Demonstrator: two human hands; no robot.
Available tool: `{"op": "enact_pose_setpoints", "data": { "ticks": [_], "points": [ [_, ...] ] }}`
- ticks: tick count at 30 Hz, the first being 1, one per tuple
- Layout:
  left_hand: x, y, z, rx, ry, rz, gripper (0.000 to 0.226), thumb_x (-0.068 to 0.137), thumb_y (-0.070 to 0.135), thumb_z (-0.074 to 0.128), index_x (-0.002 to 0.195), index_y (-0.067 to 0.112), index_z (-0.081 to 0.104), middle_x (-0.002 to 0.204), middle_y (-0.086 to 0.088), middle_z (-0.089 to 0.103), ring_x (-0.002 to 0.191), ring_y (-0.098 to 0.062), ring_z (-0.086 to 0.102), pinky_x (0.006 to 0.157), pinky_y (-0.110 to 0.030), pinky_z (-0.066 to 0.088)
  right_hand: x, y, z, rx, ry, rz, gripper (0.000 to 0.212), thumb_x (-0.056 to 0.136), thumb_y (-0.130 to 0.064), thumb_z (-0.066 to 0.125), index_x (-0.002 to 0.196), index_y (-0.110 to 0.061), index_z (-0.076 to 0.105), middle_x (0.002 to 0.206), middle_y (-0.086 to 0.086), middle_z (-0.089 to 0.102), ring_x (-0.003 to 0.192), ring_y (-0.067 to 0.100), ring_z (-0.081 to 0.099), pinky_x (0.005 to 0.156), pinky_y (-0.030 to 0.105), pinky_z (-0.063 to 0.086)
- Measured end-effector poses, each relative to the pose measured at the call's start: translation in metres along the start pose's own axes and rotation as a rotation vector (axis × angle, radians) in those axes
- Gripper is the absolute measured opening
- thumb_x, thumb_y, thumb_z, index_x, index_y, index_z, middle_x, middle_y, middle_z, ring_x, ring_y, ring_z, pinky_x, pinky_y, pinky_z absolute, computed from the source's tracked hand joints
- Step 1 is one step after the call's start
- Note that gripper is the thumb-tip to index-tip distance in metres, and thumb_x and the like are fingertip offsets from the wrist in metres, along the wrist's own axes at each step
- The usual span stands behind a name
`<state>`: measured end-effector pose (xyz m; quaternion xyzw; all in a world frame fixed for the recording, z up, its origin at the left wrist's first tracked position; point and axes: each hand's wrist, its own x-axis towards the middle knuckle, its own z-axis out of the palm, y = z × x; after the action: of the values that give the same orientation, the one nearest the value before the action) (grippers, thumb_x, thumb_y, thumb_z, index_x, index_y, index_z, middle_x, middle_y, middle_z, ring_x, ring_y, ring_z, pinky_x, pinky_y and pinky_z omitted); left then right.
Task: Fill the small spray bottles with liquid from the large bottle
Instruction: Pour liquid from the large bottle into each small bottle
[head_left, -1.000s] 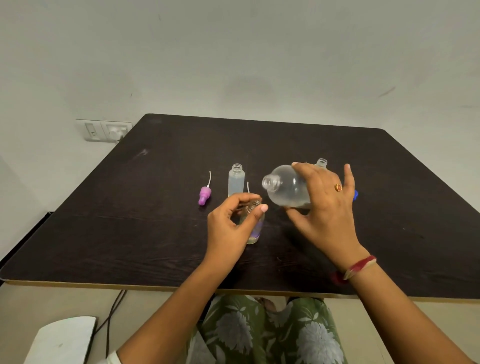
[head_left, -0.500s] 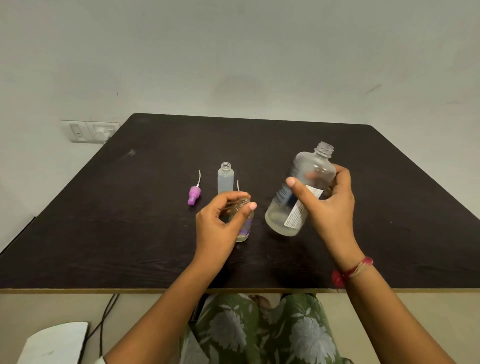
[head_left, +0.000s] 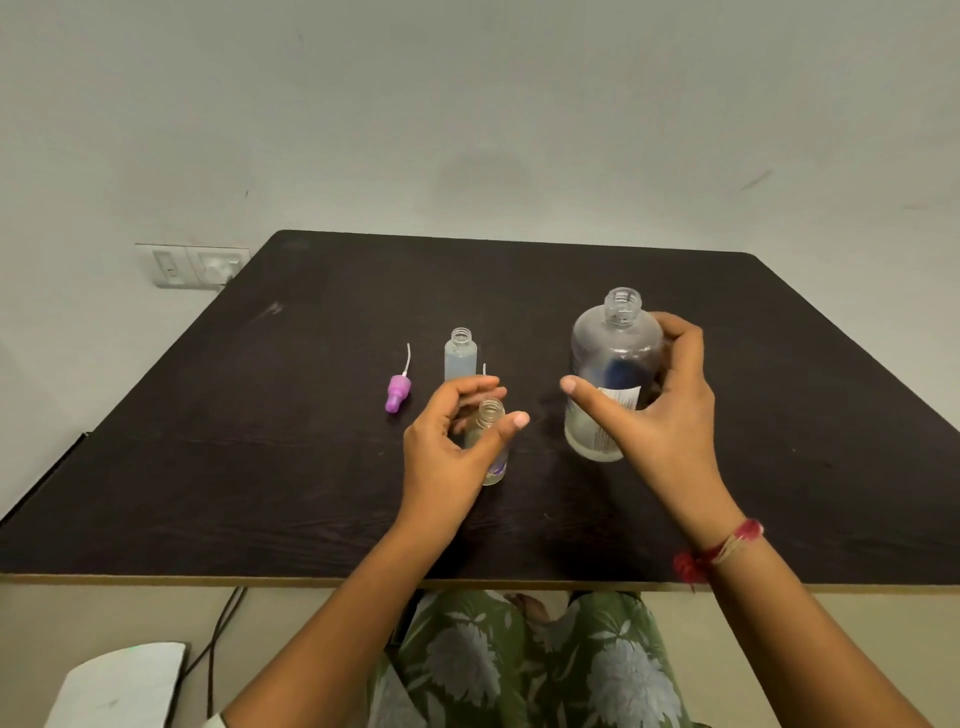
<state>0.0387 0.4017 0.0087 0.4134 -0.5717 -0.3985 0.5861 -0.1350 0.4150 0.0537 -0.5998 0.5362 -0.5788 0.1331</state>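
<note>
Filling step, with no pour under way, judging by the upright bottle. Holding the large bottle (head_left: 608, 353) in the right grip (head_left: 670, 415) at the right of the table (head_left: 779, 374): fingers curled round its far side, thumb stretched across the near side by the label, open neck pointing up. Cannot tell whether resting on the table or lifted just clear. Only a shallow pool of clear liquid low inside.

Steadying the near small bottle (head_left: 491, 447) with the left grip (head_left: 447, 452), around the middle of the table: upright, uncapped, fingers and thumb loosely curled round its upper part, thumb tip just right of the neck. A light hold rather than a squeeze, by the gaps at the fingertips. Fill level hidden behind the hand.

Just beyond, a second small bottle (head_left: 460, 358), upright and open, seemingly with clear liquid inside. Left of that, a purple spray head (head_left: 397, 392) lying on the table, dip tube pointing far. Another thin white tube (head_left: 484, 370) peeping over the left fingers, its head hidden.

Next, probably: tip the large bottle with its mouth over the small neck, slowly, given so narrow a target; or, if full enough, set it down and reach for a spray head to screw on.
</note>
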Motion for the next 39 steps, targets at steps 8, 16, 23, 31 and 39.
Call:
{"op": "enact_pose_setpoints", "data": {
  "ticks": [8,16,23,31,39],
  "points": [
    [0.001,-0.002,0.0,0.001,0.005,0.011,0.047,0.064,0.038,0.078,0.106,0.025,0.062,0.103,0.007,0.069,0.101,-0.006,0.066,0.089,-0.024,0.052,0.004,0.001,-0.001,-0.232,-0.117,-0.177,0.075,0.065,-0.038,0.085,0.123,-0.031,0.038,0.116,-0.017,0.05,0.107,0.014,0.055,0.09,0.033,0.049],
    [0.001,-0.003,0.0,0.022,0.049,0.031,0.036,0.067,0.038,0.077,0.093,0.028,0.055,0.093,0.007,0.062,0.093,-0.005,0.062,0.081,-0.018,0.051,0.004,0.005,0.003,-0.56,-0.196,-0.401,0.077,0.067,-0.03,0.085,0.128,-0.02,0.04,0.118,0.002,0.058,0.1,0.023,0.056,0.082,0.035,0.047],
    [0.003,-0.008,-0.001,0.028,0.044,0.052,0.031,0.07,0.04,0.075,0.091,0.023,0.061,0.092,0.01,0.066,0.093,-0.01,0.065,0.084,-0.025,0.053,0.006,0.007,0.006,-0.729,-0.221,-0.552,0.068,0.067,-0.017,0.082,0.125,-0.013,0.047,0.12,0.009,0.059,0.108,0.027,0.054,0.095,0.03,0.034],
    [0.004,-0.006,-0.001,0.016,0.064,0.045,0.028,0.068,0.043,0.073,0.09,0.029,0.063,0.092,0.016,0.067,0.091,-0.006,0.065,0.083,-0.021,0.053,0.008,0.007,0.008,-0.776,-0.255,-0.583,0.067,0.069,-0.012,0.08,0.125,-0.017,0.043,0.12,0.01,0.059,0.11,0.03,0.056,0.096,0.043,0.045],
    [0.003,-0.003,-0.001,0.024,0.074,0.045,0.025,0.067,0.043,0.073,0.088,0.033,0.063,0.09,0.022,0.066,0.09,-0.001,0.064,0.08,-0.015,0.051,0.013,0.011,0.01,-0.865,-0.244,-0.622,0.063,0.074,-0.003,0.074,0.125,-0.018,0.042,0.123,0.011,0.058,0.115,0.034,0.054,0.103,0.049,0.04]
  ]
}}
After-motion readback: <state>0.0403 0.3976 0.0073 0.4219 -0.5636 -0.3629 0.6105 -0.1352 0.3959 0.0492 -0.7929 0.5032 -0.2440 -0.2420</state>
